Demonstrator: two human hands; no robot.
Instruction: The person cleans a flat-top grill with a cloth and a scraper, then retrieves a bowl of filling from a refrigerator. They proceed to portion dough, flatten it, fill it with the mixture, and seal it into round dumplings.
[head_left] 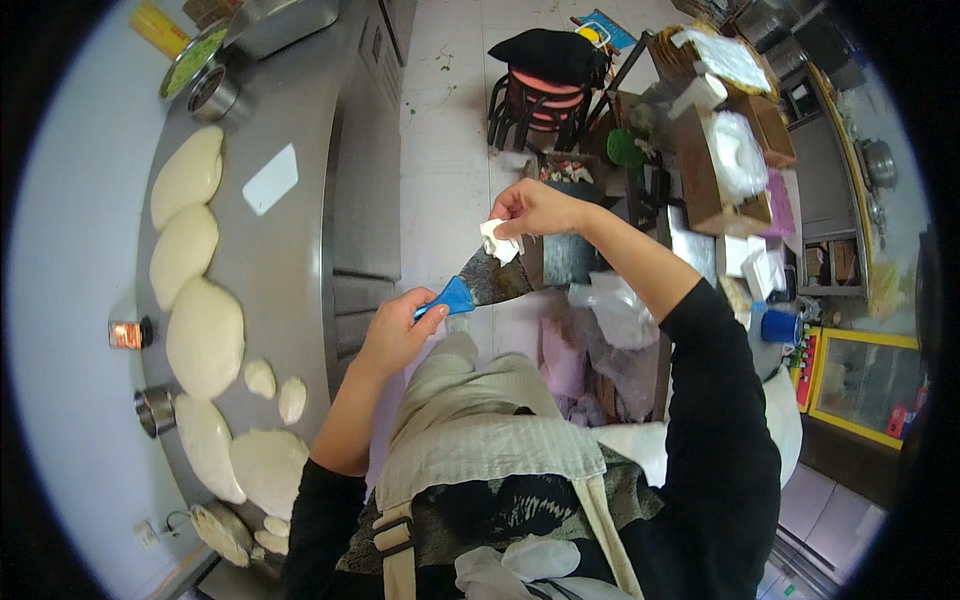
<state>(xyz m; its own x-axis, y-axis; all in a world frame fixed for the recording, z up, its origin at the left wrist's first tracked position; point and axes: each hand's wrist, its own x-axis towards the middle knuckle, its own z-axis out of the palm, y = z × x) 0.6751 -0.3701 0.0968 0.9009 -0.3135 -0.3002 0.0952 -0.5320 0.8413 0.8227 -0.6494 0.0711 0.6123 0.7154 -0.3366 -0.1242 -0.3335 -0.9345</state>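
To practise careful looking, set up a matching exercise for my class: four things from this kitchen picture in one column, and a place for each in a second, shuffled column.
Things:
1. scraper
2. dough scrap
3. dough rounds
4. stool

Places:
A. on the floor
B. on the steel counter
C. pinched in the right hand
D. gripped by its blue handle in the left hand

Pairs: 1-D, 2-C, 3-B, 4-A

Counter (290, 250) at left; dough pieces (205, 338) in row along its far-left edge, metal cups (212, 92) at row's ends. Scraper (480, 284) right of counter, over floor, between hands: left hand (400, 330) on handle, right hand (535, 208) above blade with dough lump (498, 240). Chair (545, 85) ahead; boxes (720, 170) right.
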